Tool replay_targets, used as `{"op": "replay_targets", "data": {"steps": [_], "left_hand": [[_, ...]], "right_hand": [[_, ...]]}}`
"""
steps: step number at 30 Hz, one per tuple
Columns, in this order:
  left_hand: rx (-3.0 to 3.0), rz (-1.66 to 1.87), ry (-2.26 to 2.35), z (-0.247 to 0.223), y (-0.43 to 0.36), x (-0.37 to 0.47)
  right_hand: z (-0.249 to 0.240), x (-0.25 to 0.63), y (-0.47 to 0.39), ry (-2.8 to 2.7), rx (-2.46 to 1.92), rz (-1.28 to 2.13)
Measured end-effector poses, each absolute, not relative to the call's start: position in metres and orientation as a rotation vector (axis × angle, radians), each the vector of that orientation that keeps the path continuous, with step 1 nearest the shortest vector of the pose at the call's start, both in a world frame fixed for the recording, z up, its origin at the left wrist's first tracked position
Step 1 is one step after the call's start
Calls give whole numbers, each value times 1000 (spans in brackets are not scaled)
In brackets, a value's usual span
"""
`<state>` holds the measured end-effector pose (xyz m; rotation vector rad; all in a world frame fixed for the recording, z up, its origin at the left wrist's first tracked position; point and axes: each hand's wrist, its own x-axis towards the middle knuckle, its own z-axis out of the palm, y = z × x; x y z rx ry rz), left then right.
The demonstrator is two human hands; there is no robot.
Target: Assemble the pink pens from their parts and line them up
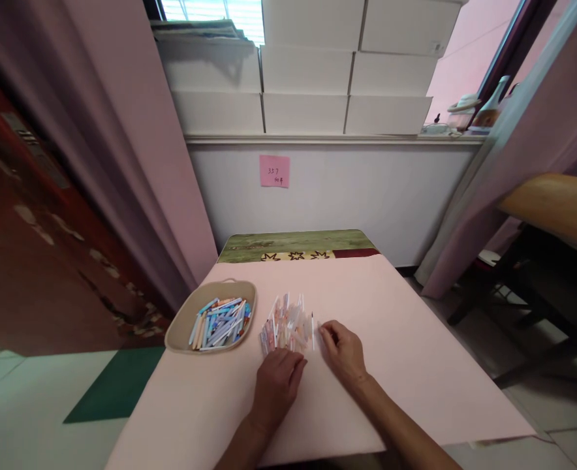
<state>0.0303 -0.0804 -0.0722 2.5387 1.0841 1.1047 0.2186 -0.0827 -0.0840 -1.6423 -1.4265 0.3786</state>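
Observation:
A loose pile of slim pale, partly clear pens (286, 326) lies on the pink table cover, some with pinkish or brownish parts. My left hand (279, 380) rests at the pile's near edge, fingers bent forward over it and thumb held apart. Just right of the pile is my right hand (344, 352), its thumb and fingertips pinched together. Something small and pale shows at those fingertips, too faint to name. A single white pen (312, 333) with a dark tip lies between the pile and my right hand. Left of the pile, a beige basket (181, 329) holds many blue, purple and orange pens.
The pink cover (416, 365) lies over a table with a green wood-look end (293, 241). A pink note (274, 171) is stuck on the white wall behind. White boxes (305, 114) stand stacked on the ledge. Dark furniture (553, 294) is at right, curtains on both sides.

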Motion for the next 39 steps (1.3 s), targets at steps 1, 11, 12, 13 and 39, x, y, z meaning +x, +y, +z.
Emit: {"op": "replay_targets", "data": {"steps": [1,11,12,13,39], "left_hand": [[2560,1066,1078,-72,-84,32],[2480,903,1166,-69,-89,33],[2470,905,1160,-68,-89,33],[2463,910,1151,-68,-89,32],[2451,680,1596,-119,-41,4]], "right_hand": [[-82,218,-90,-1478,-1673,341],[-73,204,-116,-1814,-1748,293],[-71,203,-116,-1813,-1751,308],[-70,202,-116,-1812,-1751,322],[-91,221,-63,-1403,-1851,532]]}}
